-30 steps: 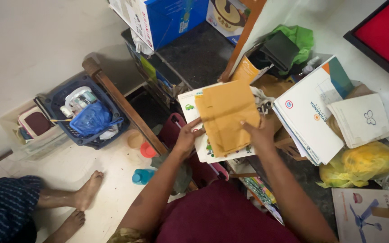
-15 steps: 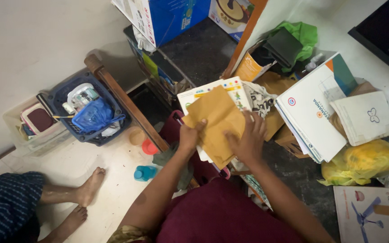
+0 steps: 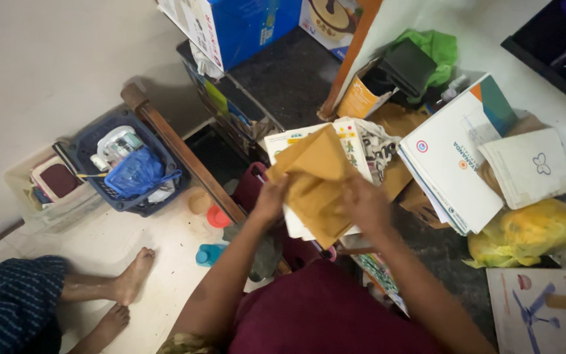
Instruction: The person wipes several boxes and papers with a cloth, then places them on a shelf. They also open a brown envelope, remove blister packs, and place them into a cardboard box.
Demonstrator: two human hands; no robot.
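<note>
Cluttered dark floor, brown envelope (image 3: pixel 314 180) in hand.
Left hand (image 3: pixel 271 198) and right hand (image 3: pixel 364 203) both pinch it above white booklets (image 3: pixel 289 141) (blue basket (image 3: pixel 132 172) sits well apart).

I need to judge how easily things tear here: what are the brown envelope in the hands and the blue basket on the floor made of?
The brown envelope looks like matte kraft paper: it creases and folds softly between the left hand and right hand. The blue basket seems to be rigid moulded plastic, with a slotted wall and a slight sheen.
</note>
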